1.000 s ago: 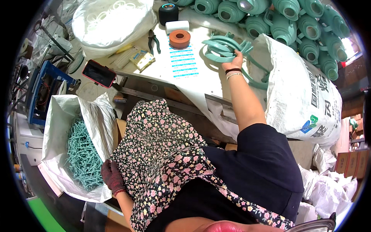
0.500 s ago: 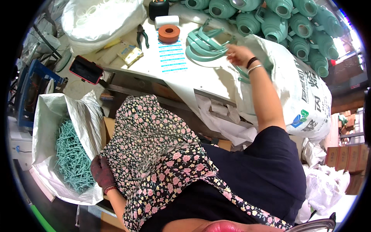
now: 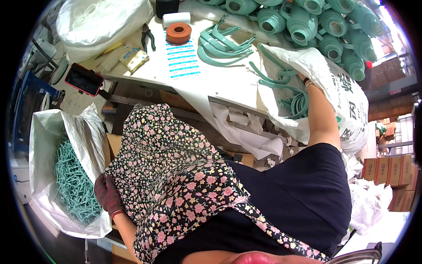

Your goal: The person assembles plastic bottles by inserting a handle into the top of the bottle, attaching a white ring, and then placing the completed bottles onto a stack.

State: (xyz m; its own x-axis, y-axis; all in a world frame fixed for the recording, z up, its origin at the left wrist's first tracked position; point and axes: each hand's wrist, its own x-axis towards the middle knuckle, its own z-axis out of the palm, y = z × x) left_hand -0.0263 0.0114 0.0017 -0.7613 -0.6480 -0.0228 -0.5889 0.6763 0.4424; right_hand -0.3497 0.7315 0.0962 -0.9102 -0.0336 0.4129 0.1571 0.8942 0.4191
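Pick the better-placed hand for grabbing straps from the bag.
Right hand, likely: it's in the bag's mouth, near the straps. The left hand is at the apron, far from them.

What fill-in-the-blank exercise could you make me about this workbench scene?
1. The gloved hand is the person's ____ one.
2. The bare hand, partly hidden by the printed white sack, is the person's ____ one.
3. In the picture, the pliers lie to the ____ of the orange-brown roll.

Missing words: left; right; left.
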